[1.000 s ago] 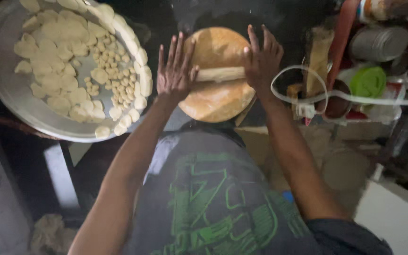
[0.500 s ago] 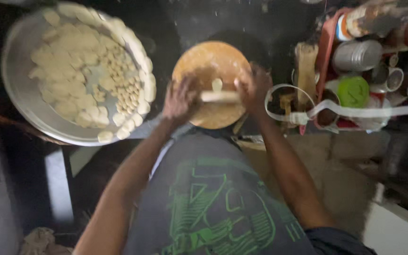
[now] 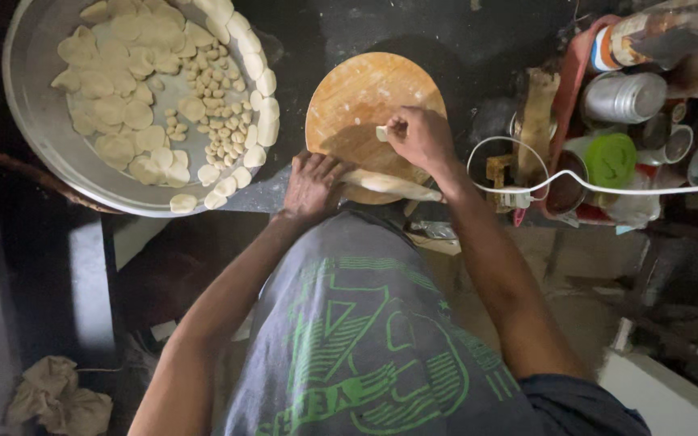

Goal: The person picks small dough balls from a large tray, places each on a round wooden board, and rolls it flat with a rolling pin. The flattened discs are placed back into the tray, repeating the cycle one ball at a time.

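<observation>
Standing close to the dark bench (image 3: 478, 40), the person wears a grey shirt (image 3: 365, 339) with a green print. The left hand (image 3: 313, 184) curls down over one end of the rolling pin (image 3: 389, 185), which lies across the near edge of the round wooden board (image 3: 357, 97), seemingly parked there to free the other hand. The right hand (image 3: 420, 136) pinches a small dough piece (image 3: 381, 133) over the board. Left of it, a wide metal tray (image 3: 34, 121) holds flat dough rounds (image 3: 135, 137) ringed about small bits, kept within reach. Far right, a white cable (image 3: 607, 187) loops past a green lid (image 3: 611, 160), a steel cup (image 3: 624, 97) and a jar with a blue-and-orange label band (image 3: 605, 48).
</observation>
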